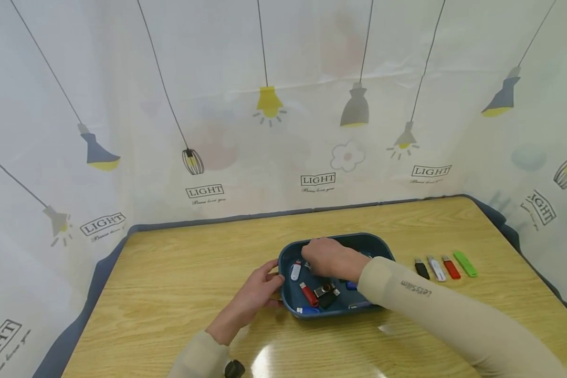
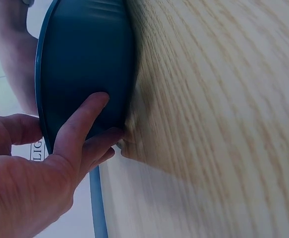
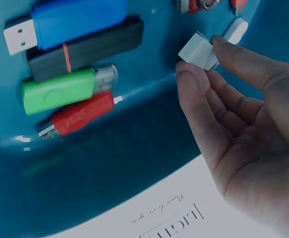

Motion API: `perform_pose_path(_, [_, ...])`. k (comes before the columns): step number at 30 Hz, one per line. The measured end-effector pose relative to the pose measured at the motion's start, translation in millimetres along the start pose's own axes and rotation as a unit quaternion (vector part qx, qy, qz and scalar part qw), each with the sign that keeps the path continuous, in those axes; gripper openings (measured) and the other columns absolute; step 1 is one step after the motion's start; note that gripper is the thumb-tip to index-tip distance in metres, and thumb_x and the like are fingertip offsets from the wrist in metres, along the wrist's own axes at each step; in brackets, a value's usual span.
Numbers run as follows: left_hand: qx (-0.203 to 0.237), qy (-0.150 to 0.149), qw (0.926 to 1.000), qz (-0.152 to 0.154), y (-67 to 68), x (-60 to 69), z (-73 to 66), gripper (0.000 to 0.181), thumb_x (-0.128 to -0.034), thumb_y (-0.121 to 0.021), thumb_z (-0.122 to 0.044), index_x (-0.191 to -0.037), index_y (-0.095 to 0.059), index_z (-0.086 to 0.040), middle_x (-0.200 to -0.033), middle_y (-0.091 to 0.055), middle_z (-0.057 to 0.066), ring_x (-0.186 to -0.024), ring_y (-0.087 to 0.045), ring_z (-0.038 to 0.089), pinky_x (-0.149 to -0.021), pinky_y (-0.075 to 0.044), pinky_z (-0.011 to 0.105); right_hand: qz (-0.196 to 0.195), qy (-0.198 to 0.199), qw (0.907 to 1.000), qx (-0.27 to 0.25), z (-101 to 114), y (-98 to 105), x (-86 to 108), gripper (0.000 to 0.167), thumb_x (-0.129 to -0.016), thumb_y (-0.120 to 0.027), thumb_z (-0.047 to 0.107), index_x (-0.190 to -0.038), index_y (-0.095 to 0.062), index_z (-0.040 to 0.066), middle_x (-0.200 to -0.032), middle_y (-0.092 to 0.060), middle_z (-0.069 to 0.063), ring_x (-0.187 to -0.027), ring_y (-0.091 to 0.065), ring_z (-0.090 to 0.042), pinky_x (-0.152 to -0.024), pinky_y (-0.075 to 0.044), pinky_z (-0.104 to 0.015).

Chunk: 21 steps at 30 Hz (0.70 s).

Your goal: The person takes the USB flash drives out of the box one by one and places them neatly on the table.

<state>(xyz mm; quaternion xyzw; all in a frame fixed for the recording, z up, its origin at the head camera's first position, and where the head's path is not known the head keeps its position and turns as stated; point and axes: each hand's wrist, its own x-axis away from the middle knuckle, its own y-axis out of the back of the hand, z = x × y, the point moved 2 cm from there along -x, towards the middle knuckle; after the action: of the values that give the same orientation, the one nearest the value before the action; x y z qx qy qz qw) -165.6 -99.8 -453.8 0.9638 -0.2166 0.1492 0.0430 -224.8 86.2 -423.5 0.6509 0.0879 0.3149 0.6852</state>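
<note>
One small white object (image 3: 198, 51), within a blue tray (image 3: 119, 158), was pinched by right fingers (image 3: 246, 64), left fingers (image 2: 80, 121) gripping that tray, a slack pinch risking its drop among flash drives (image 3: 80, 22).

Tabletop (image 1: 193, 262): wood-grained, glossy, catching glare. Tray (image 2: 85, 54): smooth blue plastic, soft sheen. Blue stick (image 3: 82, 22): smooth plastic body, plug (image 3: 20, 37) bare metal. Black stick (image 3: 99, 52): matt plastic by look. Green stick (image 3: 57, 91): smooth plastic, clear glossy cap (image 3: 107, 78). Red stick (image 3: 82, 114): smooth plastic. Pale piece (image 3: 199, 52) in right hand (image 3: 243, 109): smooth; metal or plastic, can't tell from here. Sleeves (image 1: 434, 310): matt cream cloth. Wall hanging (image 1: 170, 63): thin, creased, cloth-like.
</note>
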Motion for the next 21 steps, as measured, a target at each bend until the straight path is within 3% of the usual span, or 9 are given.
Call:
perform_pose_path(6, [0.004, -0.004, 1.0, 0.004, -1.8, 2.5, -2.5, 0.056, -0.1081, -0.043, -0.011, -0.16, -0.027, 0.004, -0.145, -0.052, 0.032, -0.118, -0.065, 0.041, -0.085, -0.062, 0.05, -0.012, 0.011, 0.9998, -0.009, -4.3, 13.3, 9.3, 0.008, -0.094, -0.074, 0.011, -0.088, -0.069, 0.009, -0.073, -0.059, -0.001, -0.066, -0.054, -0.017, -0.065, -0.052, -0.036])
perform_pose_path(12, [0.008, -0.007, 0.9999, 0.005, -2.1, 2.1, -2.8, 0.056, -0.108, -0.044, -0.011, -0.159, -0.027, 0.004, -0.145, -0.053, 0.033, -0.118, -0.065, 0.041, -0.085, -0.061, 0.05, -0.016, 0.019, 0.9992, -0.031, -10.2, 20.7, 18.8, 0.019, -0.093, -0.077, 0.014, -0.076, -0.069, 0.013, -0.063, -0.057, 0.004, -0.056, -0.049, -0.012, -0.057, -0.047, -0.031])
perform_pose_path(21, [0.009, -0.002, 1.0, -0.002, -2.7, 0.9, -1.3, 0.057, -0.1076, -0.044, -0.01, -0.159, -0.026, 0.005, -0.145, -0.051, 0.034, -0.118, -0.065, 0.041, -0.084, -0.062, 0.05, -0.038, 0.026, 0.9977, -0.051, -15.1, 27.1, 34.0, 0.009, -0.093, -0.078, 0.016, -0.086, -0.074, 0.013, -0.074, -0.064, 0.006, -0.064, -0.055, -0.011, -0.064, -0.053, -0.032])
